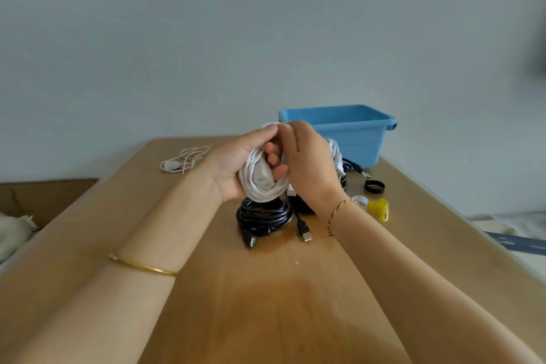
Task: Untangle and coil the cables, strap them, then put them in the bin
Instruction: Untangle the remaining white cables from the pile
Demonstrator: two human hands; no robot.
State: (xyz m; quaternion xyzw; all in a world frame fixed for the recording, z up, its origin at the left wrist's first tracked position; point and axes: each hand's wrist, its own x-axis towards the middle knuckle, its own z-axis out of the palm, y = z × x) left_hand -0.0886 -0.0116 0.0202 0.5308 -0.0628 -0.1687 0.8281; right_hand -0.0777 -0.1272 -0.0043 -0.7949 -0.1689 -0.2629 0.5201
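Observation:
A coil of white cable (260, 183) is held above the table between both hands. My left hand (233, 162) grips the coil from the left, its fingers curled through the loops. My right hand (310, 162) closes over the coil's top and right side, and a grey strap (261, 174) lies across the coil. Below the hands a coiled black USB cable (263, 217) lies on the wooden table (266, 304). The blue bin (351, 133) stands behind the hands at the back right.
A loose thin white cable (184, 161) lies at the back left. A black strap ring (374, 186), a yellow strap roll (379, 208) and a white roll (361, 201) sit to the right. More cables (339, 156) lie in front of the bin. A cardboard box (44, 198) stands left of the table.

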